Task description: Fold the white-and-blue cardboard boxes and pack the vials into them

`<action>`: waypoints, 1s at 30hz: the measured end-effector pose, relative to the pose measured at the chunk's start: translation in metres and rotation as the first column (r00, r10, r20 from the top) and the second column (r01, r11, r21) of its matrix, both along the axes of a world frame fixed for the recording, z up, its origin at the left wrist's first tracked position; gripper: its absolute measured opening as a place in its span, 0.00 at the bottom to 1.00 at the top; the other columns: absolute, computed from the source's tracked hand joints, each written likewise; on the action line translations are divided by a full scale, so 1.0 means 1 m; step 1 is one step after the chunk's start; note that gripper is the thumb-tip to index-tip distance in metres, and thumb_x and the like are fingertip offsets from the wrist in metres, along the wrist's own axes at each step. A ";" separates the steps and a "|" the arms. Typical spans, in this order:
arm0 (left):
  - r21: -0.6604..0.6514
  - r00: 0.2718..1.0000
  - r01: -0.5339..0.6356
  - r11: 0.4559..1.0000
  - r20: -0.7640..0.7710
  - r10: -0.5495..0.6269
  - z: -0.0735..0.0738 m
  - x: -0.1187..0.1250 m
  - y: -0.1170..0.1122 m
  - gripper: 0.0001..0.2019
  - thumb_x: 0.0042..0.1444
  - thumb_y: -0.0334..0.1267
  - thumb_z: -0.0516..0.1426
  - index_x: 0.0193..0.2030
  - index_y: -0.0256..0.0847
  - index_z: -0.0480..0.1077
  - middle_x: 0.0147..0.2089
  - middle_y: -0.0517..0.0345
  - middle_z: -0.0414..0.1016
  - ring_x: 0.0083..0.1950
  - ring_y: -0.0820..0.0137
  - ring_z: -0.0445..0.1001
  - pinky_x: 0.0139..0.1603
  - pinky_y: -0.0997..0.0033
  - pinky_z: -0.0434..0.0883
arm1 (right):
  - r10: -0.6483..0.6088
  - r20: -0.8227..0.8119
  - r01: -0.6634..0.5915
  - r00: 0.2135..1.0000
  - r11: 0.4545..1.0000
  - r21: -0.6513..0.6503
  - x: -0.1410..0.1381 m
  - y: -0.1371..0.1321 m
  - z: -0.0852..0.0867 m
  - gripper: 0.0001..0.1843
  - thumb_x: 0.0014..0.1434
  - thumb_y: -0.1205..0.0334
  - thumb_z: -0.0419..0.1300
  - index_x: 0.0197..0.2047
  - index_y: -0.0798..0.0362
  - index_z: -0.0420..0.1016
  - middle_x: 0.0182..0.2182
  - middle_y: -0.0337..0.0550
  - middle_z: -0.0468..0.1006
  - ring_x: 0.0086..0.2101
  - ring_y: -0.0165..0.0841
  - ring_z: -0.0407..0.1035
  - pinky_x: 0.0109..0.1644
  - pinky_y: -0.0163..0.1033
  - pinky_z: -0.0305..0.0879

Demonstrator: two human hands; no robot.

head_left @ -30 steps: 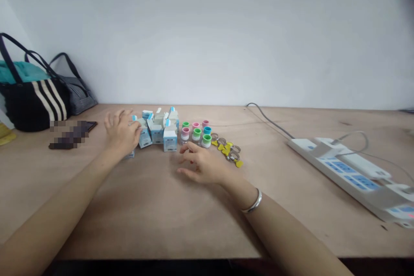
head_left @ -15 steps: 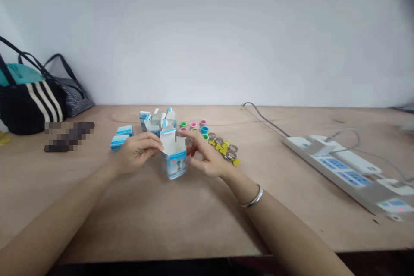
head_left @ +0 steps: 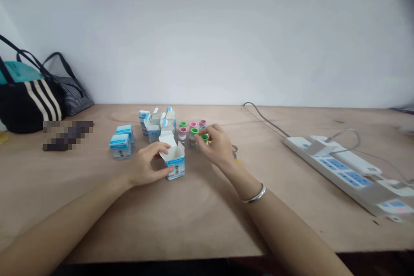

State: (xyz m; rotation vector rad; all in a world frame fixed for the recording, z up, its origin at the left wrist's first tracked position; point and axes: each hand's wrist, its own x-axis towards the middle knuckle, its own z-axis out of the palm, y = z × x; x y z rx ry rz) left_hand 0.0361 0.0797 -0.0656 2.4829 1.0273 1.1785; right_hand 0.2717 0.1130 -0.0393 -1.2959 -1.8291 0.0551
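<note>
My left hand (head_left: 147,164) grips the side of a small open white-and-blue carton (head_left: 174,159), which stands on the wooden table (head_left: 200,207) with its white flaps up. My right hand (head_left: 215,144) curves over a group of small glass vials with coloured caps, its fingers around a green-capped vial (head_left: 204,138). Several pink, green and blue-capped vials (head_left: 193,131) stand beside it, some partly hidden by the hand. Behind the open carton stands a cluster of opened cartons (head_left: 158,123). Two closed cartons (head_left: 120,146) sit to the left of my left hand.
Metal rings with yellow tags (head_left: 234,152) lie mostly hidden behind my right hand. A black striped bag (head_left: 29,105) and a grey striped bag stand at the far left, near a pixelated object (head_left: 67,136). A white power strip (head_left: 336,164) lies to the right, its cable running to the back.
My right hand has left the open carton and moved back and right onto the vials, covering the rings and tags. The carton stands slightly lower in view, still at my left hand.
</note>
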 end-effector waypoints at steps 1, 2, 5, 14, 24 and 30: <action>0.000 1.000 -0.018 1.000 0.019 0.018 -0.004 0.003 0.002 0.15 0.48 0.39 0.61 0.42 0.42 0.63 0.51 0.48 0.71 0.50 0.64 0.73 0.39 0.71 0.75 | -0.121 0.051 0.121 0.991 0.993 -0.014 0.002 0.003 -0.001 0.10 0.54 0.56 0.59 0.35 0.53 0.71 0.36 0.47 0.74 0.32 0.34 0.68 0.34 0.38 0.62; -0.003 0.999 -0.030 1.000 0.037 0.030 -0.007 0.005 0.003 0.16 0.48 0.38 0.61 0.43 0.42 0.62 0.52 0.48 0.70 0.50 0.65 0.73 0.38 0.72 0.75 | -0.196 0.113 0.203 0.974 0.978 -0.046 0.004 0.005 -0.002 0.12 0.52 0.55 0.59 0.38 0.53 0.71 0.38 0.49 0.74 0.33 0.36 0.69 0.33 0.37 0.61; -0.052 0.996 -0.030 0.998 0.078 0.034 -0.014 0.009 0.005 0.20 0.47 0.36 0.62 0.46 0.42 0.60 0.54 0.47 0.67 0.50 0.65 0.72 0.40 0.71 0.75 | -0.241 0.274 0.301 0.931 0.932 -0.201 0.009 0.008 -0.003 0.18 0.52 0.52 0.58 0.42 0.54 0.70 0.37 0.50 0.76 0.34 0.39 0.70 0.31 0.37 0.59; -0.155 0.990 -0.019 0.988 0.138 0.040 -0.015 0.011 0.001 0.23 0.48 0.37 0.62 0.50 0.43 0.59 0.57 0.48 0.68 0.54 0.62 0.72 0.52 0.61 0.72 | 0.003 -0.170 -0.006 0.985 1.000 -0.017 0.004 -0.008 0.024 0.14 0.53 0.53 0.58 0.40 0.53 0.68 0.34 0.44 0.76 0.33 0.34 0.69 0.37 0.38 0.63; -0.209 0.973 0.081 0.975 0.230 -0.031 -0.015 0.014 0.000 0.26 0.47 0.36 0.64 0.51 0.45 0.58 0.53 0.49 0.70 0.52 0.62 0.73 0.50 0.59 0.74 | 0.461 0.159 -0.480 0.873 0.870 0.111 -0.012 -0.027 0.019 0.16 0.55 0.57 0.61 0.47 0.51 0.68 0.41 0.46 0.76 0.42 0.39 0.67 0.49 0.45 0.59; -0.222 0.961 0.124 0.967 0.270 -0.061 -0.017 0.015 0.001 0.26 0.47 0.37 0.64 0.51 0.45 0.58 0.53 0.49 0.71 0.52 0.63 0.74 0.51 0.59 0.73 | 0.405 0.223 -0.417 0.887 0.909 0.010 -0.018 -0.026 0.011 0.13 0.54 0.53 0.62 0.40 0.51 0.72 0.34 0.42 0.77 0.40 0.37 0.66 0.49 0.45 0.54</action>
